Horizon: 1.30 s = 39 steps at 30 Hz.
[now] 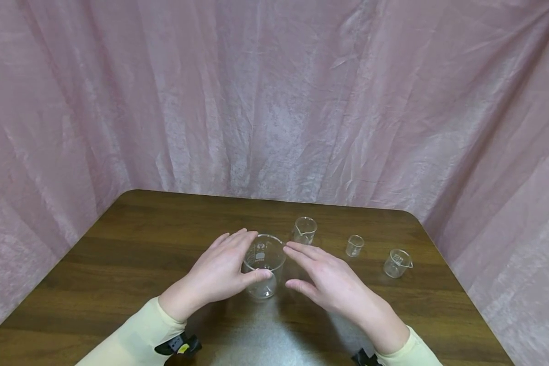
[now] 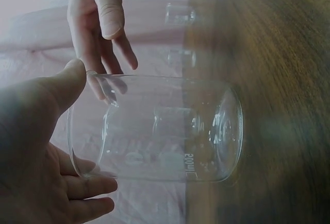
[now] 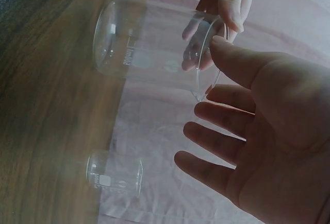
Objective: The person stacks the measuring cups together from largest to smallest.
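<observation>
A large clear glass beaker (image 1: 261,256), marked 500 ml, stands upright on the wooden table between both hands. My left hand (image 1: 221,267) holds it by the upper part, thumb at the near rim and fingers around the far left side. On the other side, my right hand (image 1: 327,277) is spread with relaxed fingers, its fingertips right by the rim and spout. The right wrist view shows the right palm (image 3: 289,121) with nothing in it, the thumb tip overlapping the rim.
Three smaller glass beakers stand to the right: a medium one (image 1: 305,230) behind the right hand, a tiny one (image 1: 354,247), and a low one with a spout (image 1: 397,264) farther right. A pink curtain (image 1: 274,101) hangs behind the wooden table (image 1: 174,223).
</observation>
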### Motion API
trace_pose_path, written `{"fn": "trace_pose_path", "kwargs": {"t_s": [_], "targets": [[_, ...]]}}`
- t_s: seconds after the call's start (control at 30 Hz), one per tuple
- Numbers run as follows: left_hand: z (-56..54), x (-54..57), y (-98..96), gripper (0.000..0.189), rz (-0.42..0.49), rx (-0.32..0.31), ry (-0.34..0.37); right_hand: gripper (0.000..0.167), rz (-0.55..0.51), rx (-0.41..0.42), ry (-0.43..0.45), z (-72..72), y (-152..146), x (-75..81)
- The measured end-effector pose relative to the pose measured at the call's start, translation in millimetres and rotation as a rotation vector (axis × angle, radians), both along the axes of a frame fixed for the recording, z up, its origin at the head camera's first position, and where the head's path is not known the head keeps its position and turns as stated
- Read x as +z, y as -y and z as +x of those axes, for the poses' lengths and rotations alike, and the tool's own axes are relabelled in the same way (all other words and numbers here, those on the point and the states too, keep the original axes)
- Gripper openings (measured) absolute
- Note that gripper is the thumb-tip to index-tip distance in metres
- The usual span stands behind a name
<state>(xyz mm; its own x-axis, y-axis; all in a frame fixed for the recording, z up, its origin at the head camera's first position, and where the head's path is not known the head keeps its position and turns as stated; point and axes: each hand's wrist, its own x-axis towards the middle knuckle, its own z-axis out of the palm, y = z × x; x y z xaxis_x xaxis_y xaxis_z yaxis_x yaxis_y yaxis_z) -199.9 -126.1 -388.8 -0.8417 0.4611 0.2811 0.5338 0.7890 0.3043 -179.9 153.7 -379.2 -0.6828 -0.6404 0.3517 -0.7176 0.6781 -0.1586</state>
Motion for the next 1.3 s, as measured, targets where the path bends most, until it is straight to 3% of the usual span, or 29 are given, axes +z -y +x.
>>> {"fn": "trace_pose_path", "kwargs": {"t_s": [0.7, 0.93, 1.3], "targets": [[3.3, -0.3, -4.5, 0.098, -0.009, 0.030, -0.019, 0.063, 0.003, 0.009, -0.029, 9.0, -1.6, 1.8], [3.2, -0.2, -4.6, 0.092, 0.018, 0.010, -0.039, 0.064, 0.005, 0.016, -0.037, 10.7, -1.3, 3.1], [4.7, -0.7, -4.7, 0.092, 0.052, -0.004, -0.015, 0.062, 0.008, 0.020, 0.027, 11.3, -6.0, 6.9]]}}
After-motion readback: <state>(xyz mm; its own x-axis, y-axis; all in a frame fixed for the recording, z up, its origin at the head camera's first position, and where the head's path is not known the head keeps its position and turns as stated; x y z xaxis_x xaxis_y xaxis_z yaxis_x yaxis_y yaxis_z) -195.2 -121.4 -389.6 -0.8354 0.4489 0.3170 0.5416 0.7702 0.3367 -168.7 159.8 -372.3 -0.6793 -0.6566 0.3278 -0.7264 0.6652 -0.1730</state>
